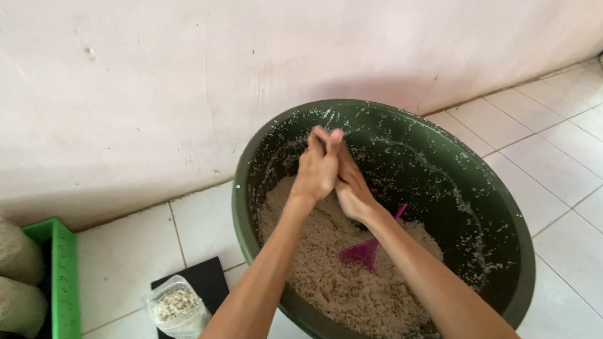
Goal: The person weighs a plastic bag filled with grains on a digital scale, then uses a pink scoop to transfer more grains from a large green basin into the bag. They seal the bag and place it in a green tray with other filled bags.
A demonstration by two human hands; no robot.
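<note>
At far left a green crate (61,288) holds filled bags (7,284); near it lies a small grain bag (177,308). Over the basin (493,202), left hand (317,169) and right hand (349,181) press flat together, rubbing off crumbs above the grain mix (326,277) and purple funnel (363,252).

the big dark green tub (493,202) looks like glossy plastic, flecked with pale, crumbly grain mash (333,283) — the purple scoop (366,251) smooth plastic, the floor tiles (572,158) shiny white.

Pale crumbly grain mix (333,283) heaped inside tilted dark-green basin (501,242).
</note>
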